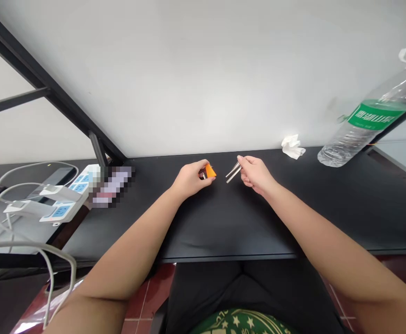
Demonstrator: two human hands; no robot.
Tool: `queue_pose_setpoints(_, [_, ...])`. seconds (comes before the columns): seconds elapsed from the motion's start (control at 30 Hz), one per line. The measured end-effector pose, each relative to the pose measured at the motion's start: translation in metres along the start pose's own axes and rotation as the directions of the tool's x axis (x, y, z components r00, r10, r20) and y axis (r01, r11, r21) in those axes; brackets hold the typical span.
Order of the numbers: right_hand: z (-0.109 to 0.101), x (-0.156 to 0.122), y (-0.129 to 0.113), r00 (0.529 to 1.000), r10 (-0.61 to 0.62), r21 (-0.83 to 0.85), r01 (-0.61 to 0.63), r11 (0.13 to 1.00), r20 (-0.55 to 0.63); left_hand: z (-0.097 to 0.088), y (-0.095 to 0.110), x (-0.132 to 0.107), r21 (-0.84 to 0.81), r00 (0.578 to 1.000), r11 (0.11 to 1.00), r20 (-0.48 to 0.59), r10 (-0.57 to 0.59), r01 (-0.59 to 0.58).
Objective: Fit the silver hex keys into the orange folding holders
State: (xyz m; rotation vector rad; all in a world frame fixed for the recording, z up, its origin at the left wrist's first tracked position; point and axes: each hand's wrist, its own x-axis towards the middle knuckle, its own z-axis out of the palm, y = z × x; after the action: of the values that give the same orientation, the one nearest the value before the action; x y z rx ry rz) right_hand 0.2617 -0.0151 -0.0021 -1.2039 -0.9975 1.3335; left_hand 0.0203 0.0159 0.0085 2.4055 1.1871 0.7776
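Note:
My left hand [191, 179] is closed around a small orange object [210, 171] with a dark part next to it, held just above the black table [223, 218]. My right hand [254, 175] pinches a pair of metal tweezers [233, 172], whose tips point left toward the orange object. A small gap separates the tweezers' tips from the orange piece. Both hands hover near the table's far middle, close to the white wall.
A crumpled white tissue [292, 146] lies at the back right. A clear plastic bottle with a green label [366, 121] leans at the far right. A white power strip [67, 197] with plugs and white cables [25, 250] sits at the left beside a black frame strut [98, 148].

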Motion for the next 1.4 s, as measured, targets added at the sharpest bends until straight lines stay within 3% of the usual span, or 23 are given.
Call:
queue_pose_setpoints(0.13, [-0.003,0.004,0.008,0.988,0.126,-0.097,-0.116,0.988,0.094,-0.001,-0.004,0.001,0.002,1.000,1.000,-0.011,-0.017,0.017])
queue_pose_setpoints(0.23, [-0.001,0.004,0.011,0.983,0.133,-0.170,-0.111,0.979,0.127,0.000,-0.003,0.000,-0.002,1.000,1.000,0.013,-0.020,0.020])
queue_pose_setpoints(0.3, [-0.002,0.004,0.011,0.986,0.101,-0.350,-0.049,0.935,0.130,0.001,-0.002,0.000,-0.002,0.999,1.000,0.034,-0.025,0.025])
queue_pose_setpoints(0.37, [-0.007,0.006,0.010,0.991,0.003,-0.616,0.083,0.783,0.137,0.002,-0.002,-0.001,-0.005,0.999,1.000,0.045,-0.029,0.029])
queue_pose_setpoints(0.43, [-0.011,0.008,0.010,0.979,-0.107,-0.818,0.203,0.538,0.172,0.003,-0.002,-0.001,-0.008,0.999,1.000,0.046,-0.028,0.028])
queue_pose_setpoints(0.53, [-0.015,0.011,0.012,0.961,-0.154,-0.930,0.265,0.255,0.232,0.003,-0.003,-0.002,-0.005,0.999,1.000,0.045,-0.025,0.025])
queue_pose_setpoints(0.6, [-0.015,0.011,0.013,0.955,-0.140,-0.949,0.280,0.146,0.260,0.003,-0.003,-0.002,-0.005,0.998,1.000,0.047,-0.028,0.029])
queue_pose_setpoints(0.7, [-0.016,0.008,0.011,0.949,-0.130,-0.953,0.297,0.054,0.288,0.002,-0.002,-0.002,-0.010,0.998,0.999,0.047,-0.031,0.031])
queue_pose_setpoints(0.83, [-0.025,0.006,0.003,0.958,-0.136,-0.967,0.255,-0.001,0.253,0.003,-0.001,-0.002,0.010,0.998,1.000,0.052,-0.027,0.027])
queue_pose_setpoints(0.9, [-0.031,0.006,0.001,0.955,-0.162,-0.965,0.258,0.046,0.248,0.004,0.000,-0.002,0.002,0.998,1.000,0.057,-0.020,0.020])
queue_pose_setpoints(1.0, [-0.036,0.006,0.001,0.906,-0.189,-0.896,0.411,0.169,0.380,0.004,0.000,-0.002,-0.023,0.998,1.000,0.065,-0.016,0.018])
queue_pose_setpoints(1.07, [-0.037,0.006,0.002,0.857,-0.156,-0.834,0.514,0.199,0.491,0.004,0.000,-0.002,-0.018,0.997,1.000,0.069,-0.019,0.020])
queue_pose_setpoints(1.2, [-0.033,0.003,0.004,0.821,-0.061,-0.808,0.570,0.152,0.568,0.004,-0.001,-0.002,0.001,0.997,1.000,0.071,-0.019,0.019])
queue_pose_setpoints(1.4, [-0.022,0.005,0.009,0.801,-0.087,-0.796,0.598,0.095,0.592,0.006,-0.001,-0.002,-0.010,0.998,1.000,0.070,0.000,0.001])
